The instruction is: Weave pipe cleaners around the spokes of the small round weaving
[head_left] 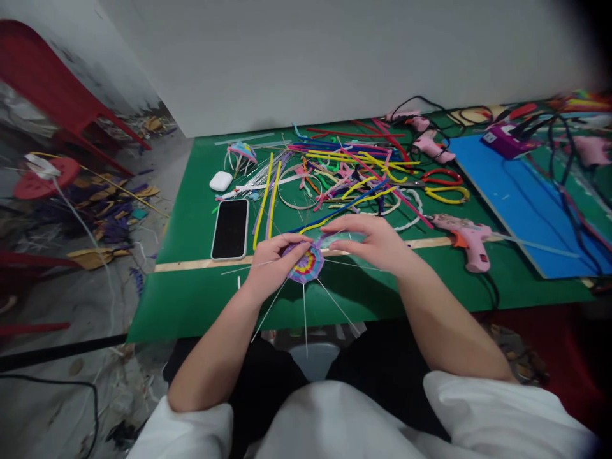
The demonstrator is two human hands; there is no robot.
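The left hand (273, 262) is pinching a disc (310, 264) beside the right hand (370, 243), above the surface (184, 299) near the middle of its near edge.

The disc is facing upward, its round shape favouring no single long axis; thin, straight wires (305, 319) are radiating from it, one pointing out past the near edge. Bands of lilac, blue, red and yellow are ringing its middle. The left hand is narrowing on the disc's left part, thumb on top. The right hand is curving thumb and forefinger by a lilac strand (319, 241) at the disc's far right rim; whether they are gripping it, I cannot tell. Towards the left edge, a flat phone (230, 229) is running lengthwise from near to far. Fuzzy stems (358, 187) are lying tangled towards the far edge.
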